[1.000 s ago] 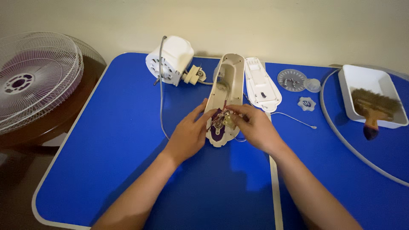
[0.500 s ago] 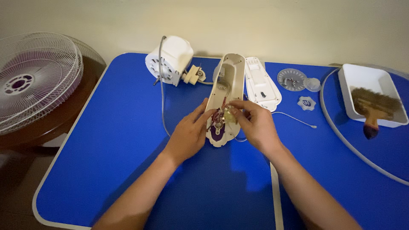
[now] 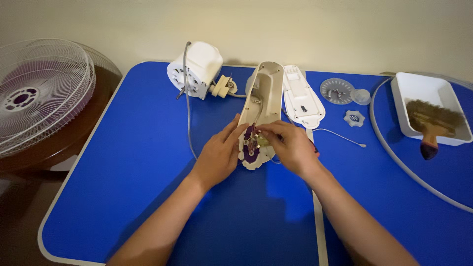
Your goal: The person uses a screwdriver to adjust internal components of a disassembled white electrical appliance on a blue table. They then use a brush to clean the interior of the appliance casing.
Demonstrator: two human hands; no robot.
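Cream plastic fan housing (image 3: 265, 98) lies open on the blue table (image 3: 123, 162); left hand (image 3: 219, 155) steadies its lower edge with spread fingers, right hand (image 3: 290, 145) pinches the small brass part (image 3: 260, 141) inside.

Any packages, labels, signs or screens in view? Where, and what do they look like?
None that can be made out: only bare fan parts on the blue table.
Nearest to packaging: white rectangular tray, right rear, holding a brush.
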